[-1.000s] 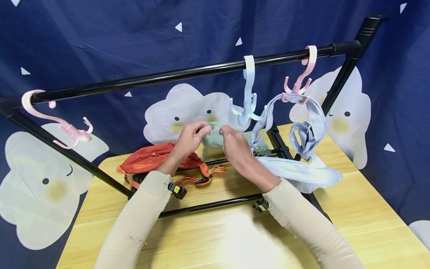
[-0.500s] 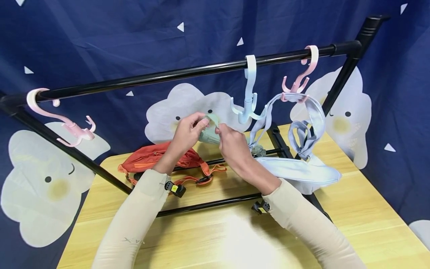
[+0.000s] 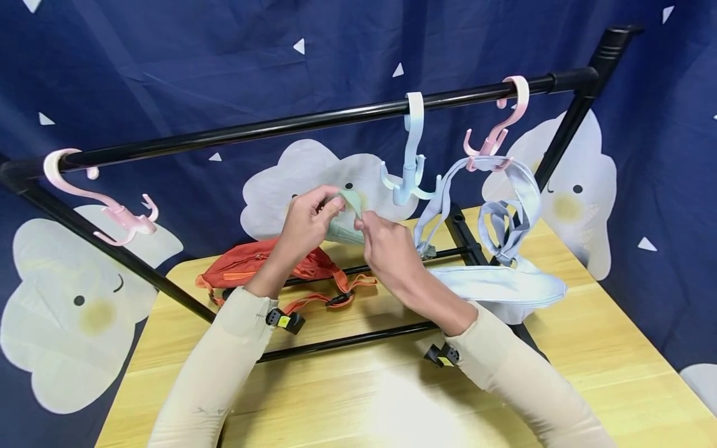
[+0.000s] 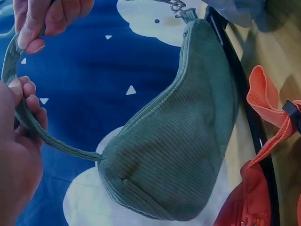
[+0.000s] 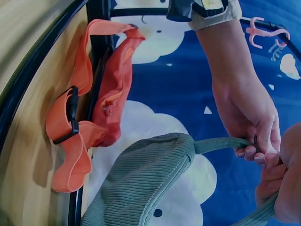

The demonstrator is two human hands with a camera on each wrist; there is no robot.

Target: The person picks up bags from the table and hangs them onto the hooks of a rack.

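Observation:
A green corduroy bag (image 4: 174, 141) with a zip along one edge hangs by its strap (image 4: 66, 149) from both hands. My left hand (image 3: 308, 218) pinches the strap between thumb and fingers. Close to its right, my right hand (image 3: 392, 249) grips another stretch of the same strap, and a short loop (image 3: 351, 200) arches between the two. In the right wrist view the fingertips of both hands nearly meet at the strap. Much of the bag is hidden behind my hands in the head view.
A black rack bar (image 3: 269, 129) crosses behind, carrying a pink hook (image 3: 126, 218) at left, a blue hook (image 3: 411, 162), and another pink hook (image 3: 493, 140) with a pale blue bag (image 3: 498, 284) strapped on it. A red waist bag (image 3: 241, 264) lies on the wooden table (image 3: 313, 398).
Both hands have shifted slightly left, the left one also a little upward. The strap loop between them shows larger now. The bags on the table and rack stay put.

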